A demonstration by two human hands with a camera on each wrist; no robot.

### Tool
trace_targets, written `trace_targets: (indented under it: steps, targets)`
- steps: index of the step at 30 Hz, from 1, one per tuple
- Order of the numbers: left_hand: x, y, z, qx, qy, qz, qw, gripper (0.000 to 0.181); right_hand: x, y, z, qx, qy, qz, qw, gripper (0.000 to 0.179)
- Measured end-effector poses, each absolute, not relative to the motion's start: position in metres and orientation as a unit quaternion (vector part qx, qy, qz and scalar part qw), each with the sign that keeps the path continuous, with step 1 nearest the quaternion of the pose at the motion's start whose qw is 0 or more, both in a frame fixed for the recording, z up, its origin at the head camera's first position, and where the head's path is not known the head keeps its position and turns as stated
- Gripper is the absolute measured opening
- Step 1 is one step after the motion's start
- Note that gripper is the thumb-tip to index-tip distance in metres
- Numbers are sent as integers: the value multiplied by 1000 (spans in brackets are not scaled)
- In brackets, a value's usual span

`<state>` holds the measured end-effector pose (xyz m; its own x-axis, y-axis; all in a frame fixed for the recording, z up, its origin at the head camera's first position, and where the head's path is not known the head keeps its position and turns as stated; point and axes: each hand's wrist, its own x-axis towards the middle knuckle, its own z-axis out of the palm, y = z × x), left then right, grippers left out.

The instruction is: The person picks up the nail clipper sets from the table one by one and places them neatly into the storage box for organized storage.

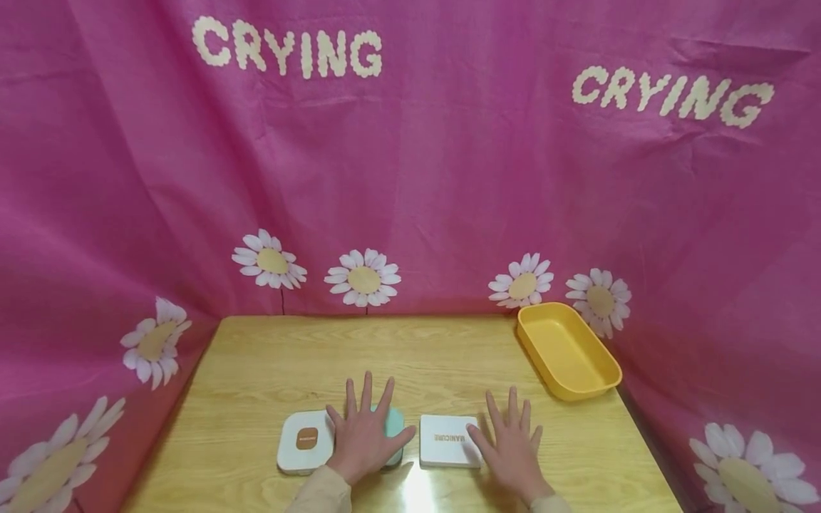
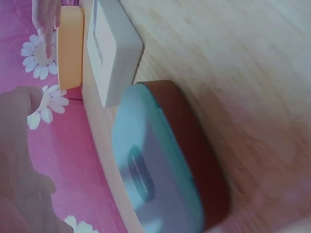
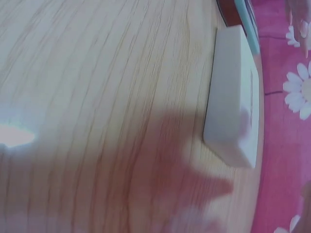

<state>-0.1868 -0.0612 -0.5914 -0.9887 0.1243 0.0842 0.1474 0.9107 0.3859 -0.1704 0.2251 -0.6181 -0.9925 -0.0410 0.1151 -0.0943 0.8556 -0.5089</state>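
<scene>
My left hand (image 1: 363,438) is spread with straight fingers above a teal-lidded case (image 1: 394,425) and hides much of it. In the left wrist view that case (image 2: 146,155) shows a reddish-brown base and an oval mark on its lid. Left of this hand lies a white rounded-square case (image 1: 296,456) with a brown label. My right hand (image 1: 513,456) hovers, fingers spread, beside a white box (image 1: 442,456) lettered MANICURE, its thumb over the box's right edge in the head view. Neither hand holds anything.
A yellow tray (image 1: 580,367) stands at the table's back right corner. The wooden table (image 1: 385,342) is bordered by a pink curtain (image 1: 436,178) printed with daisies and the word CRYING. Light glares off the table's front.
</scene>
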Motion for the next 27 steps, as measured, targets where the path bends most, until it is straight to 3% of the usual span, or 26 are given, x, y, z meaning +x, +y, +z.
trace_targets:
  steps: [9,17,27]
  targets:
    - [-207,-38,-591,-78,-968,-238,27,107,-174,249,-619,-2,-953,299,41,85]
    - [-218,-5,-595,-102,-958,-266,29,110,-173,268,-626,-10,-931,355,91,83]
    - [-247,25,-593,-123,-929,-348,13,100,-171,288,-642,-73,-901,408,126,88]
